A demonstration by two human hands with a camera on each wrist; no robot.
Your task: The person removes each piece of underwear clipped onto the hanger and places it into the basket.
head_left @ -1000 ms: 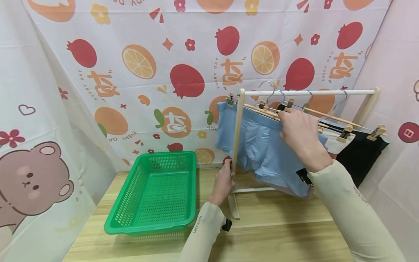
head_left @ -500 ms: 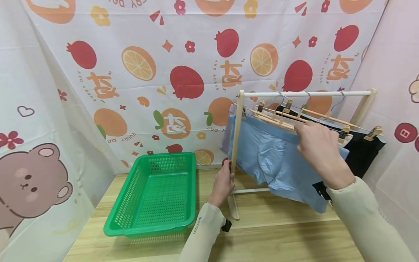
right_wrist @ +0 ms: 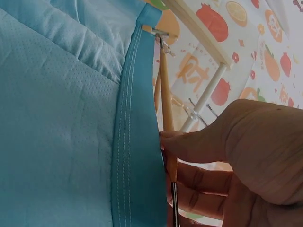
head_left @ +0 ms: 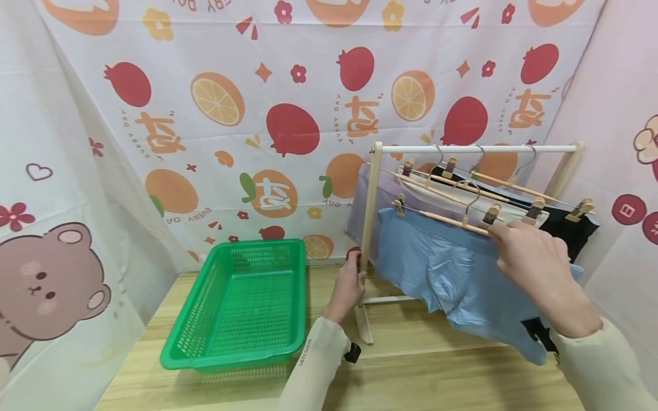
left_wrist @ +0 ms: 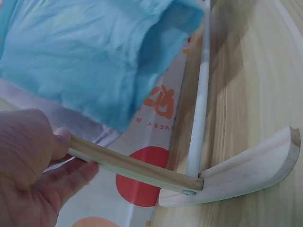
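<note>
My right hand pinches the wooden bar of a clip hanger, thumb on one side and fingers on the other in the right wrist view. Light blue boxer briefs hang from its clips. The hanger's hook stands in front of and below the white rail, apart from it. With thumb and fingers, my left hand grips the left wooden upright of the small clothes rack. Behind the blue pair hang lilac underwear, a white pair and a black pair.
A green perforated plastic basket stands on the wooden table, left of the rack. Fruit-print cloth forms the back wall close behind. The rack's wooden foot and white lower bar rest low by the table.
My right hand has drawn the hanger with the blue boxer briefs off the rail, toward me and to the right. The lilac underwear behind has come into view. My left hand stays on the upright.
</note>
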